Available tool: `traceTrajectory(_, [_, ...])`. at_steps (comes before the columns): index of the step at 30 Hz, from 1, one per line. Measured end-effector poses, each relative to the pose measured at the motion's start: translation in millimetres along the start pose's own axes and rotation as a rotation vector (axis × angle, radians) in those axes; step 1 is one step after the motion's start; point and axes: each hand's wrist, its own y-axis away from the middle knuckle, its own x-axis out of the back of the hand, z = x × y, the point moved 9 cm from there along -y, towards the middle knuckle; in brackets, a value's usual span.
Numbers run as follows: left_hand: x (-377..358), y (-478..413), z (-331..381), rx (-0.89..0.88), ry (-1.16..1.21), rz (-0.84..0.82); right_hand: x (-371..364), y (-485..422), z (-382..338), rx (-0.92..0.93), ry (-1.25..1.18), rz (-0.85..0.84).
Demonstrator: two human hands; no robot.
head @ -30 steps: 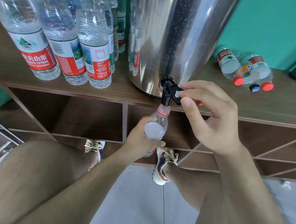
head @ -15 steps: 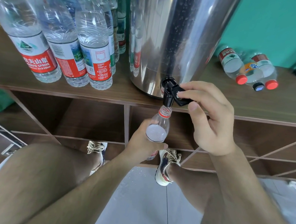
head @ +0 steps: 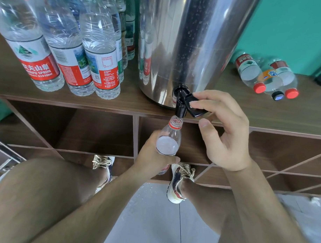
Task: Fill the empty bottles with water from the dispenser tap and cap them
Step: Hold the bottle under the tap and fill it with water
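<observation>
While filling, wraps left hand [head: 155, 154] round bottle [head: 169, 139] at mid-body, fingers curled tight on it. Holds it upright, long axis vertical, open mouth straight under tap [head: 180, 105], just apart from it. Presses lever [head: 194, 109] down with right hand [head: 226, 134], fingertips [head: 194, 104] on top, thumb spread free below, pinching nothing. Calls for easing those fingers off once full, likely soon. Shows lever tipped further forward than a second ago; keeps bottle in place.
</observation>
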Motion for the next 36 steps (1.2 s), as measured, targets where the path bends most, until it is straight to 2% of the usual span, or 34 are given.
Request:
traceTrajectory(21, [-2.7, 1.1, -3.0, 0.018, 0.002, -0.004, -2.6, 0.4, -1.0, 0.02, -0.047, 0.025])
traceTrajectory(36, [-3.4, -3.0, -4.6, 0.02, -0.035, 0.014, 2.2, 4.4, -4.9, 0.086, 0.065, 0.093])
